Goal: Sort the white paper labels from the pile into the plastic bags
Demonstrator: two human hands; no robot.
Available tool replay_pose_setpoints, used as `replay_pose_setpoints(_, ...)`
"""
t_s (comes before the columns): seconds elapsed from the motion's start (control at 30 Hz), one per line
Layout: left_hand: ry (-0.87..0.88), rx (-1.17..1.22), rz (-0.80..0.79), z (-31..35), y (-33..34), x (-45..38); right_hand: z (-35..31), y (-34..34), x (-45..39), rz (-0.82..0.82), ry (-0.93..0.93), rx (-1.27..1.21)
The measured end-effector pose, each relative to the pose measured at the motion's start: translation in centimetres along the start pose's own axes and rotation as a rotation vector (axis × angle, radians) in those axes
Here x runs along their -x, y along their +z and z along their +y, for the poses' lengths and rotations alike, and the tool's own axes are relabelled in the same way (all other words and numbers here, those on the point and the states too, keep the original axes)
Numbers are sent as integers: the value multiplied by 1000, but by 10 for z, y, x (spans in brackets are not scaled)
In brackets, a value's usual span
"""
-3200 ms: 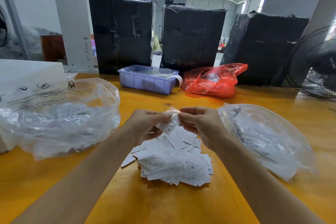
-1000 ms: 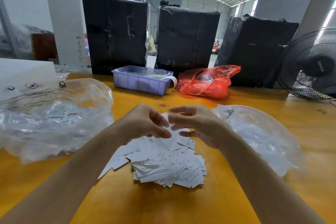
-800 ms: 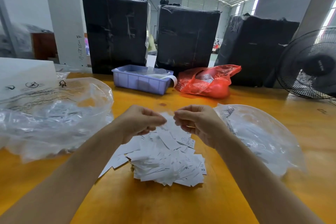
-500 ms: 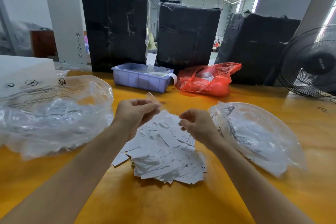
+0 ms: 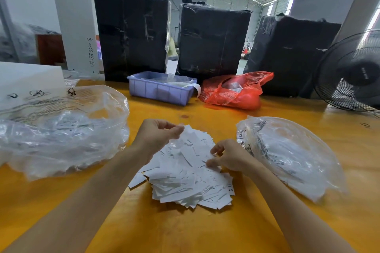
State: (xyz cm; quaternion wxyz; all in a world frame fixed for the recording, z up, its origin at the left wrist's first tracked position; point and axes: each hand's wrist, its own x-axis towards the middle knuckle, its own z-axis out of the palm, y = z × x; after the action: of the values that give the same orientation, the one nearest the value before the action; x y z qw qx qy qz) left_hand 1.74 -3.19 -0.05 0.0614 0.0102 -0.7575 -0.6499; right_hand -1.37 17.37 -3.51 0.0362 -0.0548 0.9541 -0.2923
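A pile of white paper labels (image 5: pixel 185 178) lies on the yellow table (image 5: pixel 185 230) right in front of me. My left hand (image 5: pixel 157 136) is raised over the pile's far edge, its thumb and fingers pinching one white label (image 5: pixel 188 130). My right hand (image 5: pixel 229 157) is down on the right side of the pile, with thumb and fingertips pinching at a label there. One big clear plastic bag (image 5: pixel 61 129) holding a few labels sits to the left. A second clear plastic bag (image 5: pixel 292 156) lies to the right.
A purple plastic tray (image 5: pixel 159 90) and a red plastic bag (image 5: pixel 234 93) stand at the back of the table. Behind them are black wrapped bales (image 5: pixel 131 33). A black fan (image 5: pixel 353 72) is at the far right and a white box (image 5: pixel 26 76) at the far left.
My hands have parted. The right hand dropped from mid-air onto the right side of the pile. The left hand stays raised with a label between its fingers.
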Motion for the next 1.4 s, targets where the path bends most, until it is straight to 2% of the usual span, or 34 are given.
replay_pose_setpoints(0.17,-71,69,-74,1,1,2,-1,0,0,-3,43,-122)
replay_pose_setpoints(0.27,-108,192,-103,4,1,6,-2,-8,1,131,24,-161)
replay_pose_setpoints(0.3,-105,210,-101,5,2,6,-3,-14,1,183,14,-245)
replay_pose_setpoints(0.37,-88,230,-90,7,3,7,-11,-27,6,220,1,-575)
replay_pose_setpoints(0.43,-73,253,-81,7,5,7,-26,-36,13,146,-12,-931)
replay_pose_setpoints(0.5,-53,262,-70,7,8,7,-40,-39,19,95,-46,-1097)
replay_pose_setpoints(0.57,-33,260,-58,7,10,7,-50,-37,24,105,-93,-1157)
replay_pose_setpoints(0.63,-17,255,-45,7,11,7,-56,-34,27,141,-131,-1138)
replay_pose_setpoints(0.77,-11,233,-53,9,13,8,-60,-25,28,252,-164,-932)
replay_pose_setpoints(0.97,-19,233,-54,12,13,11,-61,-23,29,348,-212,-846)
replay_pose_setpoints(1.4,-20,193,-41,14,10,11,-63,-25,33,182,-167,-912)
